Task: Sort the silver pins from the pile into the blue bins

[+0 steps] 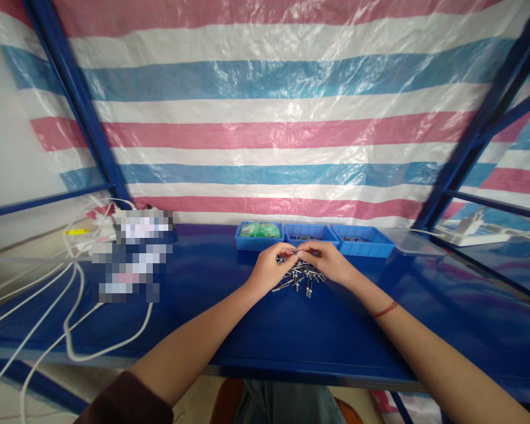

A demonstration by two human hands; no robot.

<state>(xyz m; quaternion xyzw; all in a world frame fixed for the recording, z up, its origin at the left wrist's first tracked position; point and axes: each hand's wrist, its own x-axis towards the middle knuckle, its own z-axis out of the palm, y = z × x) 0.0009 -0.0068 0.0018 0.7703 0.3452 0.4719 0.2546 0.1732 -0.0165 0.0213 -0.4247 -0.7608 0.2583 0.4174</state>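
My left hand (pixel 270 268) and my right hand (pixel 328 261) meet fingertip to fingertip over a small pile of metal rivets (pixel 301 280) on the blue table (pixel 256 330). Both hands have their fingers pinched together, and what they pinch is too small to make out. A red band circles my right wrist. Just behind the hands stand three blue trays: the left tray (pixel 259 235) holds green pieces, the middle tray (pixel 310 234) and the right tray (pixel 363 241) hold small dark metal parts.
White cables (pixel 73 294) loop over the table's left side beside a blurred-out object. A clear lid (pixel 410 242) lies right of the trays. Blue frame posts and a striped tarp wall stand behind. A white power strip (pixel 472 234) sits at far right.
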